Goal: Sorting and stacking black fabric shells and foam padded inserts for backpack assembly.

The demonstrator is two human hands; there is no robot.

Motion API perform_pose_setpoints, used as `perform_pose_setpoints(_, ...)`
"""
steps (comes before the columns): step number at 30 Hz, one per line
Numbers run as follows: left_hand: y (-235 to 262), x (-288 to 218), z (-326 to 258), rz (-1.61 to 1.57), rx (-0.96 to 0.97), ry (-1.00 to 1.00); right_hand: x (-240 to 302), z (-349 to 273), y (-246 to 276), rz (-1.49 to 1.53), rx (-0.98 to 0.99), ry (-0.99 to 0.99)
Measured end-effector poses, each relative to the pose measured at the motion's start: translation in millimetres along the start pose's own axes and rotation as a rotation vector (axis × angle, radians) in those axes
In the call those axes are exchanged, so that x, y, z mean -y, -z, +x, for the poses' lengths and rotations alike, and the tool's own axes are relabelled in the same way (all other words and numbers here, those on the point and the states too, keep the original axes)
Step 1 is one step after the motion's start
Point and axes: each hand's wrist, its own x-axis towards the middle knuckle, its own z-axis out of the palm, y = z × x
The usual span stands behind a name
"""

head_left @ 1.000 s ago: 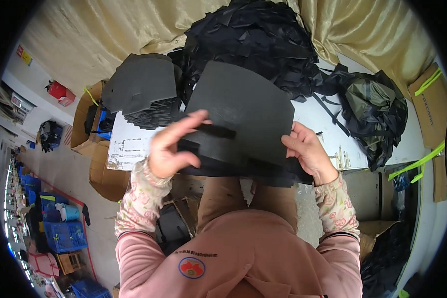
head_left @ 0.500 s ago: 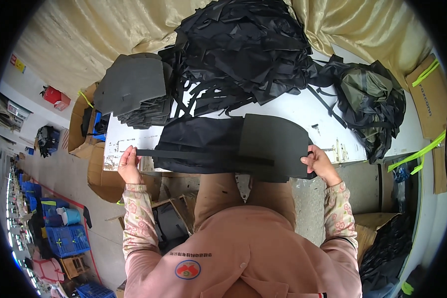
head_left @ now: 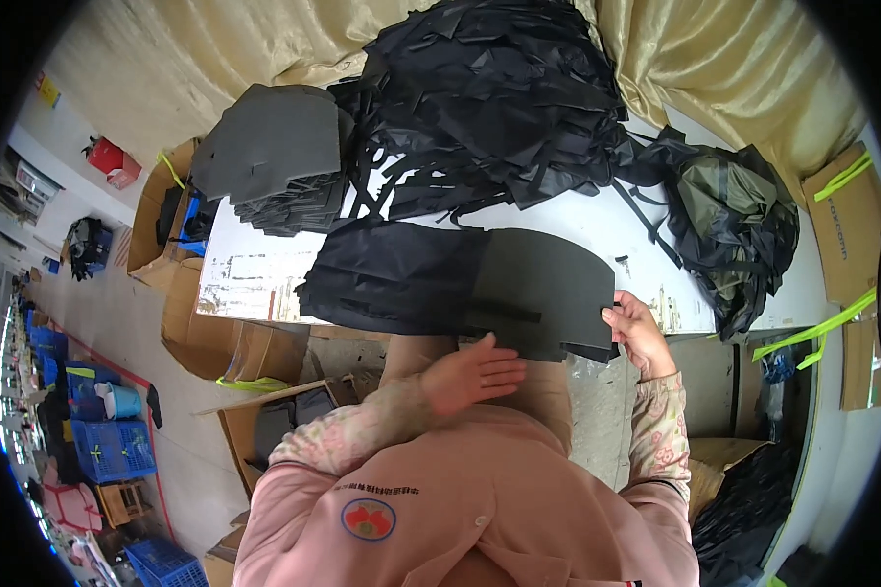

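My right hand [head_left: 636, 333] pinches the dark foam panel [head_left: 543, 289] at the table [head_left: 250, 269] edge — left hand [head_left: 472, 377] flat, fingers released; black fabric piece [head_left: 392, 274] alongside, scrap heap [head_left: 489, 98] behind

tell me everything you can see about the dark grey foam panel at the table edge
The dark grey foam panel is a flat, matte sheet with a curved far edge, lying on the white table and overhanging its near edge. A narrow black strap runs across its lower part. It looks like it tops a thin stack of similar sheets. Its left side meets a black fabric piece. The right hand holds its right corner; the left hand hovers just under its near edge.
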Motion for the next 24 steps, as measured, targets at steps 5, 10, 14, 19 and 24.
perform_pose_setpoints(5, -12.9, 10.8, 46.8, -0.287, 0.011, -0.221, 10.0, -7.6, -11.0, -0.003, 0.019, 0.01)
perform_pose_setpoints(10, -4.4, 15.5, 63.0, -0.228, -0.122, -0.238, 2.6, -9.3, -14.9, -0.185, -0.03, 0.117)
perform_pose_setpoints(14, -11.0, 16.4, 59.1, -0.239, -0.145, -0.227, 0.8, -12.4, -15.0, -0.343, -0.074, 0.166)
perform_pose_setpoints(19, -17.4, 10.4, 45.2, -0.295, -0.113, -0.097, 4.2, -11.4, -15.4, -0.401, -0.112, 0.182)
perform_pose_setpoints(24, 17.0, 5.4, 23.4, -0.039, 0.305, 0.439, 4.1, -2.4, 12.2, -0.476, -0.062, 0.033)
